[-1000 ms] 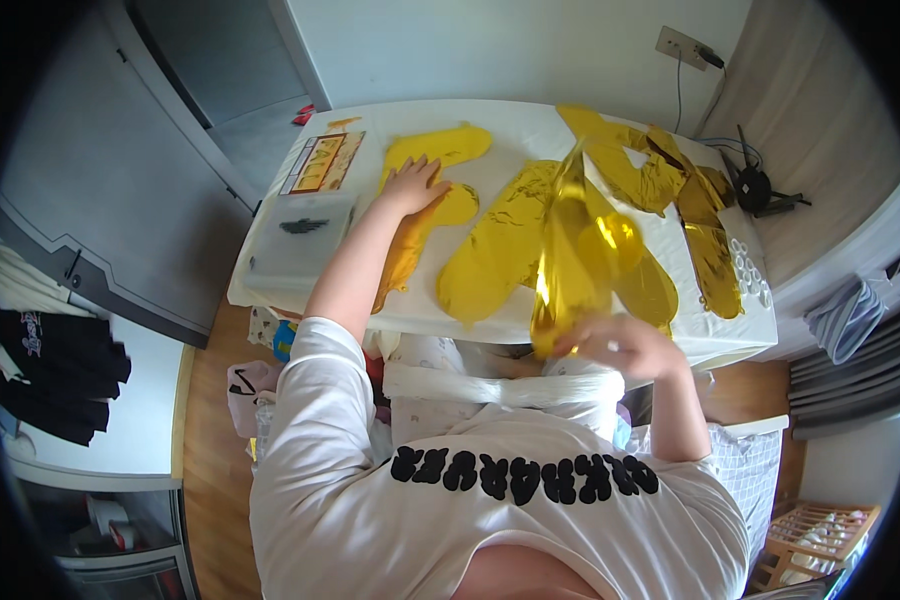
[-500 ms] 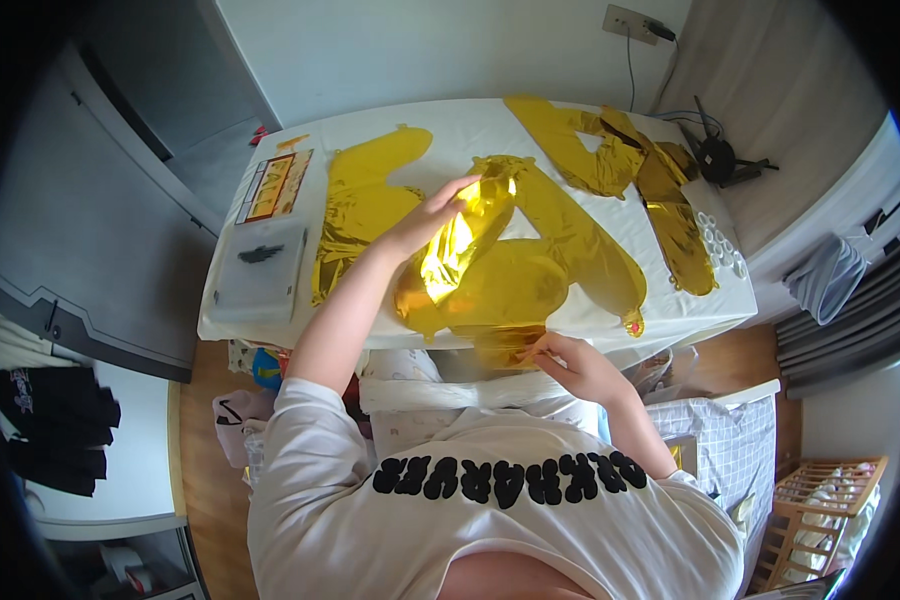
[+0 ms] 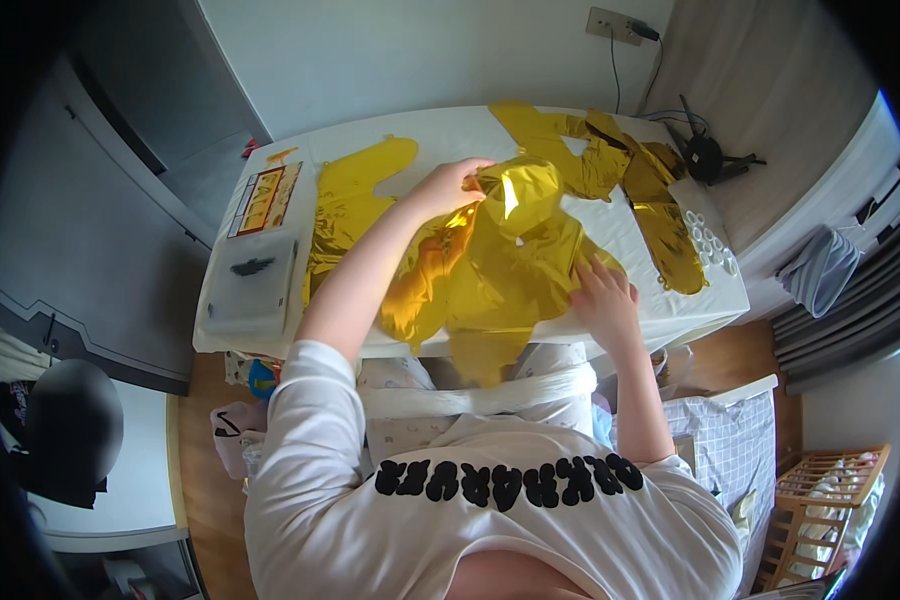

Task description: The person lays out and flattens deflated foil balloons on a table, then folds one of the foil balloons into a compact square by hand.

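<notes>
A shiny gold foil balloon [image 3: 505,275], deflated and partly folded, lies in front of me with its lower end hanging over the table's near edge. My left hand [image 3: 453,188] pinches its upper part and lifts a bright fold. Its right end is under my right hand [image 3: 607,295], whose fingers are spread and rest on the foil. Left of it lies a second flat gold foil balloon [image 3: 345,205]. Farther right lie an angular gold foil balloon [image 3: 600,165] and a long gold foil strip [image 3: 670,240], which overlap.
The table [image 3: 450,130] has a white cover. On its left lie a printed card [image 3: 265,200] and a clear plastic box [image 3: 250,290] with a dark item on it. White rings [image 3: 710,243] and a black device with arms [image 3: 708,155] are at the right, below a wall socket [image 3: 615,25].
My left hand has raised and folded the balloon's upper part to the right. My right hand has left the lower end and moved up and right onto the foil's right end.
</notes>
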### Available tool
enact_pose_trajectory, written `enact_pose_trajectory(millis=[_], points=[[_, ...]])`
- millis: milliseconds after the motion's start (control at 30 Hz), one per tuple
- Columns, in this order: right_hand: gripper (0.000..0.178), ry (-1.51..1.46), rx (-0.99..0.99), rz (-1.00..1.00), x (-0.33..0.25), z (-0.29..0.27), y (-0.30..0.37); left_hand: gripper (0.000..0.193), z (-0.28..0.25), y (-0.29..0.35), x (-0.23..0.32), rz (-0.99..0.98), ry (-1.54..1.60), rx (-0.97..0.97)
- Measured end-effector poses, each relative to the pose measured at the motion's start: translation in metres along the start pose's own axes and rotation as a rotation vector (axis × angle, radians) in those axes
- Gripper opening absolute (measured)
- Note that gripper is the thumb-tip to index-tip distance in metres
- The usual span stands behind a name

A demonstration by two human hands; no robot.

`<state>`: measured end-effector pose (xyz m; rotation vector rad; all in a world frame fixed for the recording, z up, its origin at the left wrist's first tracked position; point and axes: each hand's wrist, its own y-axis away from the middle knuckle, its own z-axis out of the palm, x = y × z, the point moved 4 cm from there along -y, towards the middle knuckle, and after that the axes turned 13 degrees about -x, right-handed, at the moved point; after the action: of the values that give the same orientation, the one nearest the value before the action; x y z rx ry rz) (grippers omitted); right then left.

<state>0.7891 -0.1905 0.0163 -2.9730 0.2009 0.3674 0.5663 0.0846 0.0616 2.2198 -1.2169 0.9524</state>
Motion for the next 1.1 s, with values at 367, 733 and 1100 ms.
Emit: enact_pose_trajectory(millis=[367, 733, 1100], points=[[0.050, -0.098, -0.110, 0.012, 0.005, -0.010, -0.001, 0.058, 0.041, 0.012, -0.008, -0.261, -0.575, 0.175], [0.050, -0.150, -0.114, -0.032, -0.007, -0.014, -0.014, 0.080, 0.034, 0.024, -0.042, -0.417, -0.657, -0.033], [0.040, -0.182, -0.066, -0.416, -0.021, -0.012, -0.036, 0.093, 0.014, 0.038, -0.023, -0.446, -0.763, 0.032]])
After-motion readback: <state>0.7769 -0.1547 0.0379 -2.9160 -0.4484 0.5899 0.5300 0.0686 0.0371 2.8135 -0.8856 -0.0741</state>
